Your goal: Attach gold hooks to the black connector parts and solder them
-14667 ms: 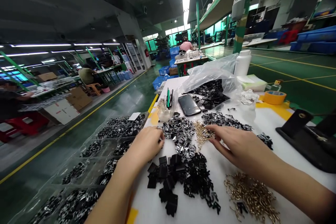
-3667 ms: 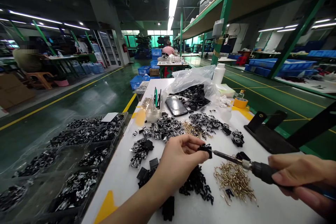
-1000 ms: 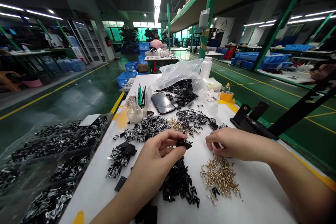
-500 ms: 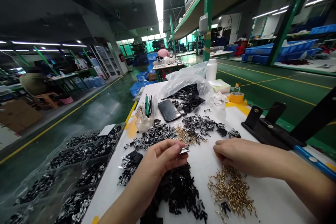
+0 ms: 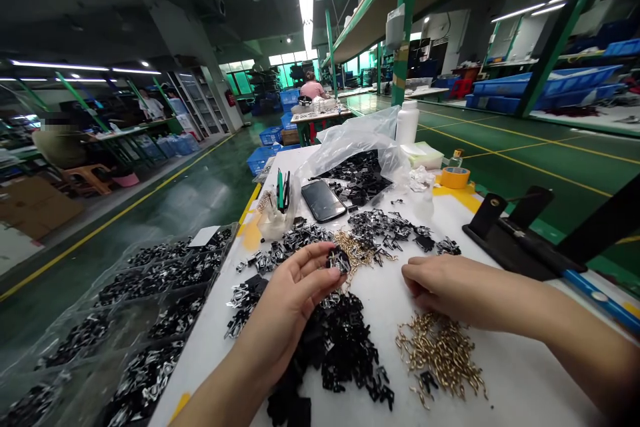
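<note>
My left hand (image 5: 295,287) pinches a small black and silver clip part (image 5: 340,259) between thumb and fingers, above a heap of black plastic pieces (image 5: 345,347). My right hand (image 5: 445,287) lies palm down on the white table (image 5: 500,373), fingers curled at the top edge of a pile of brass screws (image 5: 440,353); what it holds, if anything, is hidden. Further back lie silver and black clips (image 5: 390,230) and a second small pile of brass screws (image 5: 353,247).
A clear compartment tray of finished parts (image 5: 150,307) sits at the left. A phone (image 5: 323,200), a cup of pens (image 5: 280,210), a plastic bag of black parts (image 5: 360,160), a white bottle (image 5: 407,123), tape (image 5: 455,177) and a black fixture (image 5: 520,240) stand behind. Other people work at distant benches.
My left hand has lifted and moved slightly back with the small part. My right hand stays near the brass screws, shifted a little. The view tilted.
</note>
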{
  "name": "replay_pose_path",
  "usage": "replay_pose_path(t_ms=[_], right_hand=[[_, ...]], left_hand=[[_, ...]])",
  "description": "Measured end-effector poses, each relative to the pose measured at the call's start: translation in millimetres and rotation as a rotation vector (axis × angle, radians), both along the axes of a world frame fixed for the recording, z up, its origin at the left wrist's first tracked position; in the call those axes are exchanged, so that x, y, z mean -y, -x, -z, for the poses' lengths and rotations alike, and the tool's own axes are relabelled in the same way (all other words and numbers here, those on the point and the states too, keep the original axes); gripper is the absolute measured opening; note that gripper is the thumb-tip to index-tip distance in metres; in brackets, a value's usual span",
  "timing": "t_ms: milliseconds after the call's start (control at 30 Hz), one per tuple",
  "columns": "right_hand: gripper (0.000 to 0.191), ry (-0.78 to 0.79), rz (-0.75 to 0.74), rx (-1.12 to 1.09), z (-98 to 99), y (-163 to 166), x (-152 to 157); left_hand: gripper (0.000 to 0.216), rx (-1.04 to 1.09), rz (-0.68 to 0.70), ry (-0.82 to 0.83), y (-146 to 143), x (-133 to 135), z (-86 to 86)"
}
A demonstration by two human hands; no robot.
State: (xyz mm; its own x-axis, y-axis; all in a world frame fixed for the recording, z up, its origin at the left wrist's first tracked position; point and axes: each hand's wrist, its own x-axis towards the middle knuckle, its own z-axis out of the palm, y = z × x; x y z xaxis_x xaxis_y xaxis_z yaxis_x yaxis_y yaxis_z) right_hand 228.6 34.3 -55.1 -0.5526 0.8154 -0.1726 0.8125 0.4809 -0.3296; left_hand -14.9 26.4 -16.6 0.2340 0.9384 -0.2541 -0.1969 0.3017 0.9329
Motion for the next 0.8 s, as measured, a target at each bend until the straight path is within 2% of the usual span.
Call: replay_pose_path(t_ms=[100,233,367,433,500,600,800], right_hand=[[0.013,-0.018,0.009,-0.035,-3.2,5,1],[0.012,0.042,-0.001,-0.174,-24.6,15,5],[0.011,0.314,0.042,-0.706,-42.8,27,8],[0.010,0.411,0.077,-0.933,-43.6,31,8],[0.009,0.449,0.083,-1.058,-40.4,33,7],[0.007,0.472,0.079,-1.130,-35.1,35,6],[0.007,0.477,0.122,-1.095,-35.1,37,9]], left_hand=[[0.029,-0.028,0.044,-0.011,1,2,-1.3],[0.030,-0.080,0.103,-0.044,0,4,-1.3],[0.025,-0.136,0.162,-0.121,-1,6,0.9],[0.023,-0.128,0.179,-0.139,-2,7,1.7],[0.023,-0.111,0.189,-0.137,-2,8,1.9],[0.024,-0.099,0.199,-0.133,-2,8,1.2],[0.022,-0.080,0.215,-0.123,-4,9,1.4]])
